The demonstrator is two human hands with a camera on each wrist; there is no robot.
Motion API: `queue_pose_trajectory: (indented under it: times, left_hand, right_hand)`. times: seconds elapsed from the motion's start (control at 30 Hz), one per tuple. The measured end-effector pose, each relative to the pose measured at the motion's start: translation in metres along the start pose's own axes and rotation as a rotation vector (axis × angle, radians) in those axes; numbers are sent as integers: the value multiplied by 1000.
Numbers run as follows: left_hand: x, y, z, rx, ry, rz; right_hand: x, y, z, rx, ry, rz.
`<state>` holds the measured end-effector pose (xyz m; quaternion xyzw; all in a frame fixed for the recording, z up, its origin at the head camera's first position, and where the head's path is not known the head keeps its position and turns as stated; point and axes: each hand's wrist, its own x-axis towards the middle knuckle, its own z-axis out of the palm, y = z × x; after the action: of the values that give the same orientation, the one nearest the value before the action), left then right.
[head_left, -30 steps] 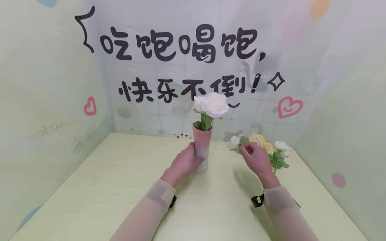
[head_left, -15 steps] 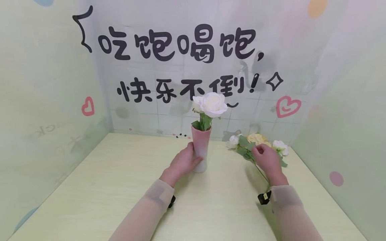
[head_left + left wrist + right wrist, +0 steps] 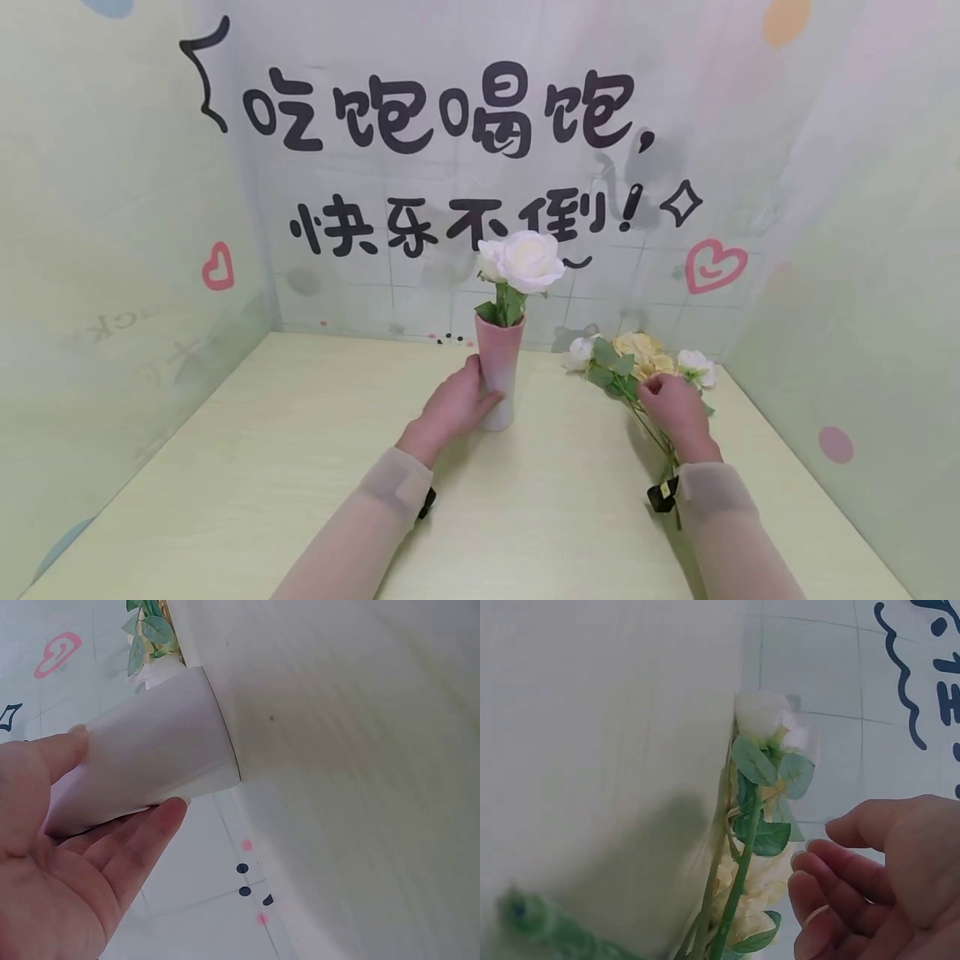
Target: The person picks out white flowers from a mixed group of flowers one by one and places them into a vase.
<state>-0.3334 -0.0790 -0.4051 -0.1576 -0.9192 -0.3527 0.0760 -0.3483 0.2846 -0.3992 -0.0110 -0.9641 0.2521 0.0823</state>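
My left hand point(image 3: 450, 410) holds the lower part of an upright vase point(image 3: 498, 362), pink above and fading to white below. White roses point(image 3: 531, 261) with green leaves stand in it. In the left wrist view, thumb and fingers lie on either side of the vase's pale base point(image 3: 169, 735), which sits on the table. My right hand point(image 3: 678, 414) hovers over several loose flowers, fingers loosely curled with nothing between them. Beside that hand lie a white flower point(image 3: 580, 354), a yellow flower point(image 3: 643, 352) and another white flower point(image 3: 697, 367); the hand hides part of their stems point(image 3: 739, 889).
The light wooden table point(image 3: 300, 467) is bounded at the back by a printed wall sheet point(image 3: 360, 292) with black writing. Side sheets point(image 3: 855, 333) close it in at left and right. A blurred green stem end point(image 3: 547, 922) shows close to the right wrist camera.
My right hand has moved right and slightly nearer, uncovering leaves and stems of the loose flowers. My left hand and the vase have stayed in place.
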Motion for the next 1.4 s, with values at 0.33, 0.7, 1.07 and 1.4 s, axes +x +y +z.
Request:
queue_pose_trajectory:
  times: [0.33,0.7,1.07,1.4]
  left_hand:
    - [0,0,0,-4,0,4]
    - [-1,0,0,-5,0,-3]
    - [0,-2,1,-2,8,20]
    - [-1,-2,0,4,6,32]
  right_hand:
    - [0,4,9,-67,-48,25]
    - [10,13,13,-83,-113,78]
    - [18,25,18,-117,-146,82]
    - [6,9,10,-124,-143,83]
